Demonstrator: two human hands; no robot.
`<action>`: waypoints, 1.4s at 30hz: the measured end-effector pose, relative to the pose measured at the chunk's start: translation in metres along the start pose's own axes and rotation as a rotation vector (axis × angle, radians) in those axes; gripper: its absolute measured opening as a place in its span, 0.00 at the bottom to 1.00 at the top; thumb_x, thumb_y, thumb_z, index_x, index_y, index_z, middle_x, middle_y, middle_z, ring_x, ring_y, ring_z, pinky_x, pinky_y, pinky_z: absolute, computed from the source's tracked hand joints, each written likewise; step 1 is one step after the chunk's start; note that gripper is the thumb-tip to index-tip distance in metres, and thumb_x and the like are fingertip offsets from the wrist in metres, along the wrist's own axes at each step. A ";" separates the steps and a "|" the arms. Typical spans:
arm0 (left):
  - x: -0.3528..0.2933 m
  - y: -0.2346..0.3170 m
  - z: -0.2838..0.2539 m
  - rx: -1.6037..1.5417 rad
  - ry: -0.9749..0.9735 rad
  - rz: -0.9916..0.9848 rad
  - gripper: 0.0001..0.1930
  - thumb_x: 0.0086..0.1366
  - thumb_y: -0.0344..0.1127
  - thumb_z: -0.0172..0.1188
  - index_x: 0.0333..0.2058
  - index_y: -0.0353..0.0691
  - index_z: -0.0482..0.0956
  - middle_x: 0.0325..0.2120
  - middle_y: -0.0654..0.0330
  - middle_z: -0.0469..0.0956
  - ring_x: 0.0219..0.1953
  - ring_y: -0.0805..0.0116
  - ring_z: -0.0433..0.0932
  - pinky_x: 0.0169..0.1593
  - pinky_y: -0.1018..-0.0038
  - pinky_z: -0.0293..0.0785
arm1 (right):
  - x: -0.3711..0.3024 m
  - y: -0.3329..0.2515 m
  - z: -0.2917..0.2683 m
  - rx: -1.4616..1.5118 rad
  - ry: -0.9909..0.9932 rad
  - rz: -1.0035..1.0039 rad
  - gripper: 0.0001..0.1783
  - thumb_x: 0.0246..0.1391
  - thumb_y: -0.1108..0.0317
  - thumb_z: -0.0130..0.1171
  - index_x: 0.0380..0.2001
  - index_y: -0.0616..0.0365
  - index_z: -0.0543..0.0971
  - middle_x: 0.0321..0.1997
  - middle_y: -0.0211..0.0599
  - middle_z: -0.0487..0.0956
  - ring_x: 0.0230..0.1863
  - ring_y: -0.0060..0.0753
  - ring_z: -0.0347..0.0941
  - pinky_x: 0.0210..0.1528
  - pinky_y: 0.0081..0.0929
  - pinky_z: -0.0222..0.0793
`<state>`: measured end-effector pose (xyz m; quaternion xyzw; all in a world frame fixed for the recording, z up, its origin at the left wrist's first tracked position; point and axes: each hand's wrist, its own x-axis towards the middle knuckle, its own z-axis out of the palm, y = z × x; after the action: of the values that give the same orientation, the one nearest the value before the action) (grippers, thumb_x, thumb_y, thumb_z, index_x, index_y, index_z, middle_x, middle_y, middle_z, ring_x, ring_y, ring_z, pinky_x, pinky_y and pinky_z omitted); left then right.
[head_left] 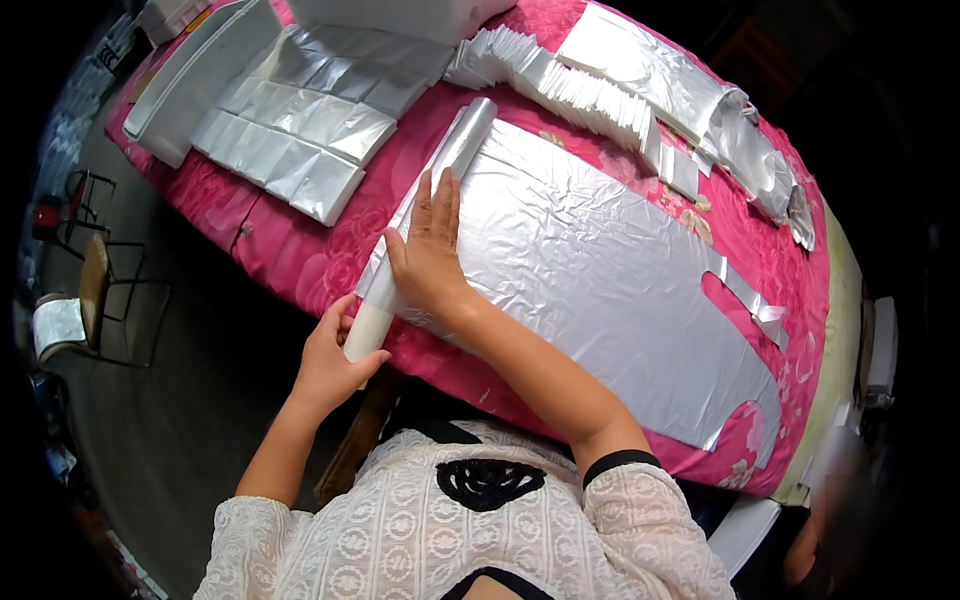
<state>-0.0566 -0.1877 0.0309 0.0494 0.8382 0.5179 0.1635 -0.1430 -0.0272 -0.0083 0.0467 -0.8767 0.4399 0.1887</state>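
Observation:
A silvery plastic film sheet [580, 270] with cut-out, handle-like ends at its right lies wrinkled over the pink cloth. Along its left edge runs a pale tube [370, 332], with film wound round it in a roll [467, 146]. My left hand [335, 358] grips the bare near end of the tube, fingers on one side and thumb on the other. My right hand [432, 245] rests palm down across the roll, fingers stretched out toward its far end, holding nothing.
Folded silvery packets [290, 150] lie in rows at far left, beside a translucent plastic bin [205, 75]. A row of white folded stacks [570, 95] and more silvery film [650, 70] lie at the back. A chair [97, 285] stands on the floor at left.

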 end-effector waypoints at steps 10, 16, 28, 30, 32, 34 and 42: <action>0.002 0.036 0.038 -0.989 -0.972 -0.306 0.42 0.52 0.58 0.57 0.54 0.26 0.59 0.41 0.48 0.73 0.39 0.63 0.77 0.42 0.70 0.77 | -0.010 -0.001 -0.108 1.473 0.116 0.661 0.30 0.47 0.65 0.62 0.48 0.62 0.59 0.35 0.38 0.70 0.36 0.28 0.71 0.38 0.27 0.73; 0.012 0.038 0.090 -0.489 -0.491 -0.221 0.24 0.60 0.49 0.54 0.46 0.34 0.67 0.32 0.59 0.73 0.30 0.73 0.73 0.32 0.77 0.72 | -0.050 0.005 -0.124 1.159 0.196 0.618 0.33 0.45 0.65 0.63 0.50 0.65 0.58 0.35 0.39 0.70 0.34 0.29 0.72 0.36 0.27 0.72; -0.008 0.025 0.068 -0.333 -0.954 -0.456 0.25 0.52 0.41 0.62 0.46 0.35 0.67 0.27 0.60 0.74 0.23 0.74 0.72 0.28 0.77 0.70 | -0.047 0.144 -0.235 0.874 0.632 0.578 0.21 0.51 0.64 0.58 0.46 0.59 0.67 0.37 0.35 0.75 0.38 0.21 0.70 0.41 0.17 0.67; -0.010 0.020 0.065 -0.358 -0.967 -0.511 0.27 0.52 0.43 0.62 0.48 0.35 0.67 0.27 0.60 0.74 0.23 0.75 0.72 0.28 0.78 0.70 | -0.054 0.143 -0.258 0.607 0.482 0.609 0.18 0.51 0.59 0.58 0.39 0.62 0.73 0.33 0.35 0.75 0.33 0.18 0.69 0.35 0.16 0.66; -0.010 0.017 0.063 -0.375 -0.976 -0.516 0.27 0.52 0.42 0.61 0.49 0.35 0.67 0.27 0.60 0.74 0.23 0.75 0.71 0.28 0.78 0.70 | -0.060 0.140 -0.267 0.562 0.266 0.659 0.16 0.51 0.57 0.58 0.35 0.60 0.75 0.27 0.31 0.75 0.28 0.17 0.69 0.30 0.16 0.65; -0.011 0.017 0.064 -0.381 -0.973 -0.524 0.29 0.50 0.43 0.63 0.49 0.35 0.67 0.26 0.60 0.74 0.22 0.75 0.71 0.27 0.78 0.70 | -0.061 0.133 -0.271 0.508 0.065 0.733 0.15 0.51 0.57 0.58 0.33 0.59 0.77 0.23 0.28 0.74 0.25 0.15 0.68 0.26 0.16 0.64; -0.014 0.018 0.064 -0.306 -0.951 -0.501 0.33 0.46 0.48 0.66 0.48 0.35 0.68 0.28 0.60 0.75 0.22 0.75 0.72 0.27 0.79 0.69 | -0.058 0.122 -0.267 0.570 -0.321 0.691 0.10 0.53 0.62 0.58 0.25 0.56 0.77 0.18 0.23 0.71 0.18 0.10 0.62 0.19 0.11 0.55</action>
<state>-0.0237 -0.1285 0.0235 0.0525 0.5735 0.4999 0.6469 -0.0419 0.2528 0.0226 -0.1303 -0.7034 0.6871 -0.1269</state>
